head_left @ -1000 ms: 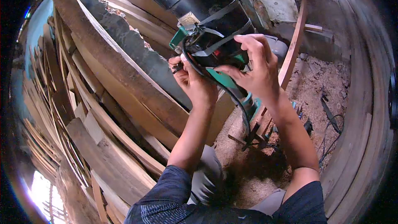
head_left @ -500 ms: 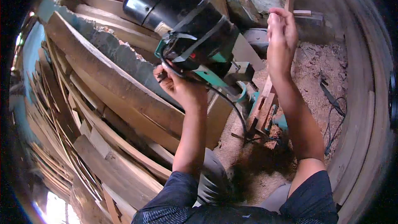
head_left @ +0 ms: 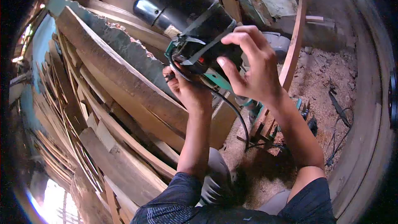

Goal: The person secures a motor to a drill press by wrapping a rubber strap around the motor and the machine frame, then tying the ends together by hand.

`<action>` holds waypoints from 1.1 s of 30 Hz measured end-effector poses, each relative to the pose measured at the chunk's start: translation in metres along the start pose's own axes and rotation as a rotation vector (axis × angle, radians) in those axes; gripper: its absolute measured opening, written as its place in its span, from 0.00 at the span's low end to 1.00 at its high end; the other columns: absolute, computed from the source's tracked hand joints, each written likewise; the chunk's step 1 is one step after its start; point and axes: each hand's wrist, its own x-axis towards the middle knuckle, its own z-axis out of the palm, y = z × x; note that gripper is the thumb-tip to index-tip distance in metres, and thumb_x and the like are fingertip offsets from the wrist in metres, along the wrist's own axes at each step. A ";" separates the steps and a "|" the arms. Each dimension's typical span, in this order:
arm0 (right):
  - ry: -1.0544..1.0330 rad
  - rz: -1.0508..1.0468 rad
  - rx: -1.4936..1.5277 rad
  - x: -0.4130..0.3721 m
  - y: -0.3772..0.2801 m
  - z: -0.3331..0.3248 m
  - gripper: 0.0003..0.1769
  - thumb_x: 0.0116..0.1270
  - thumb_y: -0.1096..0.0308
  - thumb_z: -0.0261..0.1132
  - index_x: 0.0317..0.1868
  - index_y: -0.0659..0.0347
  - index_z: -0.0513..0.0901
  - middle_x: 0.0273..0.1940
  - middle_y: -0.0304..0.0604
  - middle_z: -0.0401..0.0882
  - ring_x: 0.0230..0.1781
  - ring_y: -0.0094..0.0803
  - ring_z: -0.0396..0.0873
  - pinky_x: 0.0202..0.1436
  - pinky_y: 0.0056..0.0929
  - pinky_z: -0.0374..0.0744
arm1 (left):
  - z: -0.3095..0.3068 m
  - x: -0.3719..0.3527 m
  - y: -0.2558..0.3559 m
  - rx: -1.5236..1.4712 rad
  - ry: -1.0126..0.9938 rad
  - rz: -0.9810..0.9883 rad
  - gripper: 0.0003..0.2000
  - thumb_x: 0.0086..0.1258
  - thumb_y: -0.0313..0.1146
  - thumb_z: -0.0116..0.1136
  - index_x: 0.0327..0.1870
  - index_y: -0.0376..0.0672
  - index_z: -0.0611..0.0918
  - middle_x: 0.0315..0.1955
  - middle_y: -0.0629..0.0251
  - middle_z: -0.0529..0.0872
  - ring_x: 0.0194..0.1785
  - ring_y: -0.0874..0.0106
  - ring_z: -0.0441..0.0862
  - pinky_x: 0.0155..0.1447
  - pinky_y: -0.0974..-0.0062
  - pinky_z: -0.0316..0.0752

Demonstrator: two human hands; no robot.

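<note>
Back beside the big black machine [head_left: 180, 2] comes the right hand [head_left: 261, 72], which was up and away from it half a second ago. From the head view, its thumb and pointing finger are spread in a curve, like a wide letter C, at the machine's right side. It holds nothing that shows. Whether the fingertips touch the machine is hard to tell.

The left hand [head_left: 190, 95] is under the machine's near left part. Its fingers are bent close around a small dark piece [head_left: 169, 77], as if pinching it. Maybe it is there to keep that piece steady. A black cable [head_left: 238, 114] runs over this hand and hangs down to the right, so part of the grip is hidden.

Flat bands [head_left: 207, 18] wrap around the machine, likely to keep its parts from coming loose. It tilts, with a green part [head_left: 219, 81] low on its near side. A long wood bar [head_left: 294, 41] slants away to the right, and wood bits [head_left: 327, 62] cover the floor beside it. Boards [head_left: 99, 87] lean in a pile on the left.

The machine's far top is cut off by the edge. The right arm hides some tools, and dark shade blurs what lies near the knees.
</note>
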 end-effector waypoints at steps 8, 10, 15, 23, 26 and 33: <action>-0.328 0.566 -0.315 -0.017 0.086 -0.151 0.10 0.71 0.71 0.55 0.47 0.65 0.80 0.42 0.55 0.83 0.44 0.51 0.82 0.50 0.44 0.79 | -0.005 0.006 0.001 -0.013 0.001 -0.061 0.05 0.80 0.34 0.55 0.48 0.48 0.73 0.38 0.70 0.83 0.38 0.80 0.79 0.42 0.80 0.75; -0.593 0.554 -0.798 -0.079 0.104 -0.202 0.10 0.70 0.72 0.54 0.47 0.65 0.78 0.44 0.57 0.83 0.46 0.56 0.82 0.50 0.46 0.79 | -0.001 0.005 0.007 -0.054 0.001 -0.123 0.06 0.80 0.34 0.55 0.46 0.48 0.71 0.38 0.70 0.83 0.39 0.81 0.79 0.42 0.82 0.72; -1.064 1.134 -0.887 -0.233 0.061 -0.300 0.17 0.50 0.79 0.60 0.43 0.67 0.80 0.36 0.63 0.83 0.41 0.58 0.83 0.45 0.48 0.80 | 0.003 0.007 0.009 -0.215 0.063 -0.245 0.09 0.78 0.32 0.59 0.39 0.49 0.70 0.26 0.82 0.64 0.31 0.88 0.60 0.36 0.85 0.56; -0.621 0.303 -0.597 -0.009 -0.057 -0.092 0.26 0.61 0.70 0.69 0.60 0.65 0.78 0.54 0.58 0.81 0.55 0.60 0.79 0.62 0.46 0.75 | 0.001 0.007 0.009 -0.255 0.054 -0.246 0.09 0.76 0.28 0.60 0.38 0.48 0.70 0.26 0.82 0.67 0.32 0.88 0.61 0.37 0.85 0.57; -0.668 -0.106 -0.446 0.056 -0.102 -0.014 0.20 0.59 0.68 0.71 0.52 0.62 0.84 0.54 0.50 0.81 0.53 0.50 0.80 0.61 0.46 0.76 | -0.002 0.007 0.012 -0.202 0.033 -0.264 0.09 0.76 0.28 0.61 0.37 0.47 0.71 0.26 0.82 0.67 0.32 0.88 0.60 0.38 0.86 0.57; -0.784 -0.283 -0.707 0.082 -0.104 0.072 0.14 0.56 0.67 0.74 0.43 0.60 0.89 0.50 0.45 0.81 0.52 0.49 0.76 0.57 0.42 0.75 | -0.003 0.004 0.010 -0.222 0.010 -0.196 0.04 0.75 0.24 0.57 0.40 0.41 0.74 0.32 0.76 0.72 0.35 0.87 0.64 0.40 0.86 0.62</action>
